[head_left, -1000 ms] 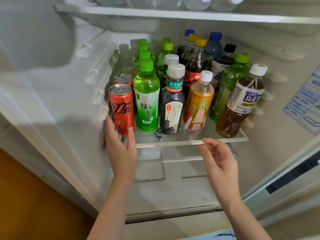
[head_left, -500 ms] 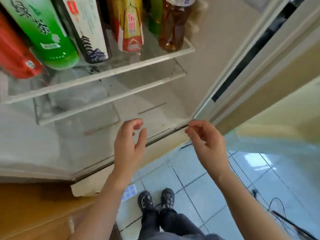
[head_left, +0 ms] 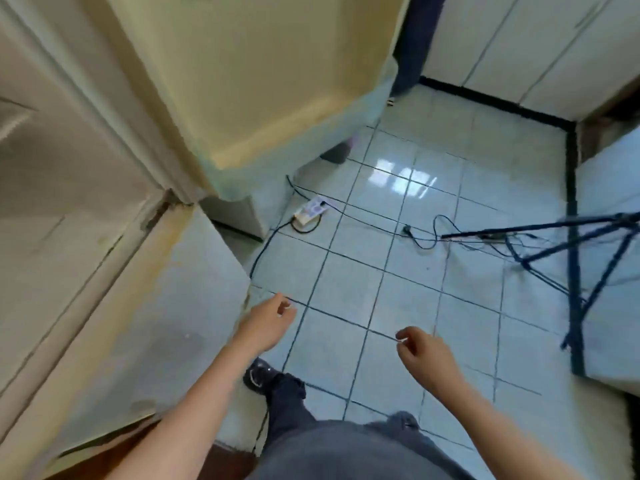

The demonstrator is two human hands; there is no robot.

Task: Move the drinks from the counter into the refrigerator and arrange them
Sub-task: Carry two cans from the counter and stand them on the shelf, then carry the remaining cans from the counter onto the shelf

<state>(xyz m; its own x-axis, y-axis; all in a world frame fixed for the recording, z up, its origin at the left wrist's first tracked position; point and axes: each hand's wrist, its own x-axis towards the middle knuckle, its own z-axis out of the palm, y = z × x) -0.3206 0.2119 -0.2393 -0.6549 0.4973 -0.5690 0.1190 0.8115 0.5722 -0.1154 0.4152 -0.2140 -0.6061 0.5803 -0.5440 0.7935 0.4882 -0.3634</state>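
No drinks and no shelf show in the head view now. It looks down at the tiled floor (head_left: 398,271). My left hand (head_left: 268,323) hangs over the floor beside the lower front of the refrigerator (head_left: 114,306), empty, fingers loosely curled and apart. My right hand (head_left: 424,353) hangs to its right, also empty with loosely curled fingers. The open cream refrigerator door (head_left: 277,81) stands ahead at the top centre.
A power strip (head_left: 311,211) with black cables lies on the floor by the door's foot. A dark tripod (head_left: 571,258) and more cables (head_left: 433,233) stand at the right. White cabinets (head_left: 519,46) line the back. My shoe (head_left: 258,375) is below my left hand.
The view has swung away from the drinks shelf, down and to the right onto the floor. Both hands have drawn back from the refrigerator, empty, and now hang lower.
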